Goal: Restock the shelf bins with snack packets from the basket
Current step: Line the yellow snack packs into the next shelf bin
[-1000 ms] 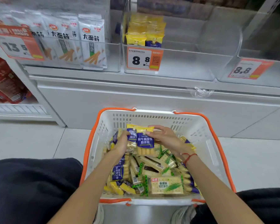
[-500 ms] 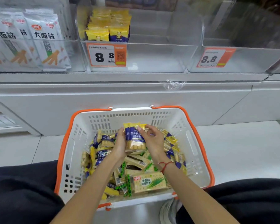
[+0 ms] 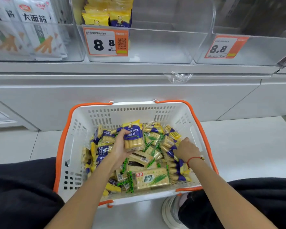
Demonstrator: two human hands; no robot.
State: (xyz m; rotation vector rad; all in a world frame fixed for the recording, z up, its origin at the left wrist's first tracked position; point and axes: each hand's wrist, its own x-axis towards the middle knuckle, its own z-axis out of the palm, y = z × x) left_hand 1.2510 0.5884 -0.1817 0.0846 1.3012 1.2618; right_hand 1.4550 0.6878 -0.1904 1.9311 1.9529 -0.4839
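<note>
Your left hand (image 3: 120, 146) grips a blue-and-yellow roll packet (image 3: 133, 137) by its left edge, fingers curled round the side and mostly hidden behind the wrapper, thumb at the front; the packet stands nearly upright above the heap, long axis running top to bottom, yellow sealed end up and printed face toward you. Your right hand (image 3: 186, 149) reaches down into the right side of the heap, knuckles up, fingertips buried among the wrappers, so whether it has closed on a packet cannot be told; a red string bracelet (image 3: 195, 158) circles that wrist. Both hands work inside the white basket (image 3: 82, 129) with orange handles, which sits on the floor between your dark-clad knees; its near rim is partly covered by your forearms. The basket holds a loose pile of snack packets (image 3: 149, 157), blue-and-yellow rolls mixed with green-trimmed cracker packs, one cracker pack (image 3: 152, 179) lying flat and face up at the near side. Above, on the shelf, the clear middle bin (image 3: 155, 47) carries a price tag reading 8.8 (image 3: 106, 42) and holds matching yellow-and-blue packets (image 3: 109, 15) stacked at its left end, their tops cut off by the frame. The bin to the right (image 3: 262, 50) bears a second 8.8 tag (image 3: 224, 47); its contents are hard to make out through glare. The left bin holds white packets (image 3: 36, 28), partly cut off
</note>
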